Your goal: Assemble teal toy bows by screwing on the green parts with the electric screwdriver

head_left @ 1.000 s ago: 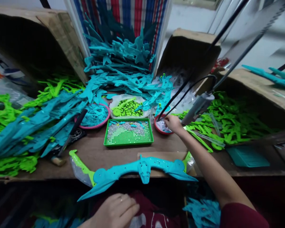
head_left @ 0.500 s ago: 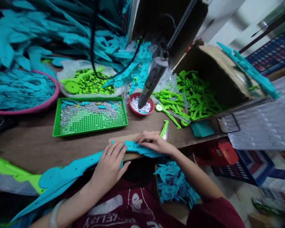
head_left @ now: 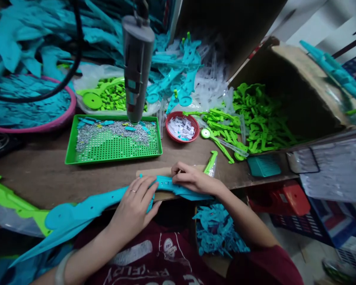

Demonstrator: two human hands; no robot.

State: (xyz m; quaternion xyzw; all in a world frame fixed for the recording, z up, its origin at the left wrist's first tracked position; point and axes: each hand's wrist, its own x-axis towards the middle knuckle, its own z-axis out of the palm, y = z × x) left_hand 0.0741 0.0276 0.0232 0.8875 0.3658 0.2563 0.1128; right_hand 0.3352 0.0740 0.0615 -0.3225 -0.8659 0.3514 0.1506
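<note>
A long curved blue plastic part [head_left: 103, 202], shaped like a toy bow, lies along the table's front edge, with a green end piece [head_left: 20, 208] at its left. My left hand [head_left: 136, 204] rests over its middle, fingers wrapped on the top and thumb at the near side. At the part's right section, where small holes show, my right hand [head_left: 191, 178] has its thumb and fingers pinched together just over the surface. Whatever sits between those fingertips is too small or hidden. Above the table hangs a grey electric screwdriver [head_left: 138, 71], touched by neither hand.
Behind my hands are a green tray [head_left: 115, 152] of small screws, a red basket [head_left: 182, 138] of white pieces and a pink-rimmed basin [head_left: 72, 107] of blue parts. A cardboard box [head_left: 302, 79] with green parts stands right. Blue parts [head_left: 216, 229] fill a box below.
The hanging screwdriver has swung left, from over the red basket to over the green tray, and now hangs nearly upright. My right fingers are more curled; my left hand stays on the blue part.
</note>
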